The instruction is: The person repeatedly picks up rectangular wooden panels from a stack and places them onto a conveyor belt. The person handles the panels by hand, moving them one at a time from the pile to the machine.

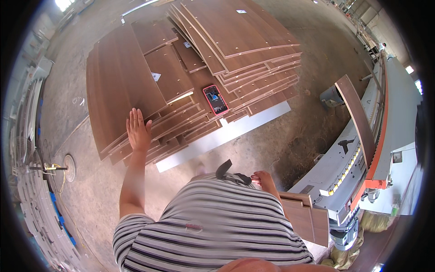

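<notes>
My left hand [137,131], fingers spread flat, rests released on the near left edge of the stacked brown panels [136,86] on the floor. My right hand [264,178] hangs loose, holding nothing, near the smaller boards [306,215]. A red phone [215,99] lies on the stack, right of my left hand.

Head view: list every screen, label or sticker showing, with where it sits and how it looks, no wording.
Phone: face up on the brown panel stack, red-edged rectangle, lit dark screen.
White sticker: small square on a middle panel.
White sticker: small, on the top panel.
White sticker: small, on a lower panel.
</notes>
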Tool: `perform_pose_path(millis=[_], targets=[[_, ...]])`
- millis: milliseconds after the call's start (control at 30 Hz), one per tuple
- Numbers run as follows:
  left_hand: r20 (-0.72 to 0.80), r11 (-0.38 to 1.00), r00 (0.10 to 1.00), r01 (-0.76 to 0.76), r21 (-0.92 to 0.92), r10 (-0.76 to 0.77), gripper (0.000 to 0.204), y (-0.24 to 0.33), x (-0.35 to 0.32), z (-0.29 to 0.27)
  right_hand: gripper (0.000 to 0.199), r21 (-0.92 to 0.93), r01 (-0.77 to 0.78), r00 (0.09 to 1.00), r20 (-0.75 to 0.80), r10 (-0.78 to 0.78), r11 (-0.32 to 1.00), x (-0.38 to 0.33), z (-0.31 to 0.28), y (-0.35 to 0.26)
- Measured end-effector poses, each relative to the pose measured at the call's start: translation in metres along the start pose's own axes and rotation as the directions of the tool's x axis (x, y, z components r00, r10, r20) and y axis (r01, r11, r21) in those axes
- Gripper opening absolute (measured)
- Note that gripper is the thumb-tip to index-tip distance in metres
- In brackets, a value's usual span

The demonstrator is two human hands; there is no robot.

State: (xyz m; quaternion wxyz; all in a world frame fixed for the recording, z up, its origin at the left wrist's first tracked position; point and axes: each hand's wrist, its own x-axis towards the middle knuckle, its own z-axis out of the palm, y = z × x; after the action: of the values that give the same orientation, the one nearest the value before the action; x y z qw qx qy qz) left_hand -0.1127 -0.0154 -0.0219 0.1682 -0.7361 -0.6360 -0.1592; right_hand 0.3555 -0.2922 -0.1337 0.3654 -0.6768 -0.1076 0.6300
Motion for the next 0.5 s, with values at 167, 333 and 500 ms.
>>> perform_pose_path(millis=[167,333,500], targets=[[-0.047,0.999,0.997,0.054,-0.005,-0.054,0.06,0.022,-0.014,-0.003,0.023,0.064,0.02,0.999,-0.029,-0.018,0.998,0.007,-0.031,0.02],[-0.074,0.994,0.993,0.095,0.056,-0.091,0.059,0.037,-0.023,-0.006,0.021,0.082,-0.03,0.998,-0.05,0.034,0.996,0.013,-0.064,0.042],[-0.095,0.985,0.988,0.132,0.108,-0.122,0.058,0.05,-0.026,-0.01,0.022,0.131,-0.086,0.991,-0.094,0.098,0.988,0.012,-0.086,0.056]])
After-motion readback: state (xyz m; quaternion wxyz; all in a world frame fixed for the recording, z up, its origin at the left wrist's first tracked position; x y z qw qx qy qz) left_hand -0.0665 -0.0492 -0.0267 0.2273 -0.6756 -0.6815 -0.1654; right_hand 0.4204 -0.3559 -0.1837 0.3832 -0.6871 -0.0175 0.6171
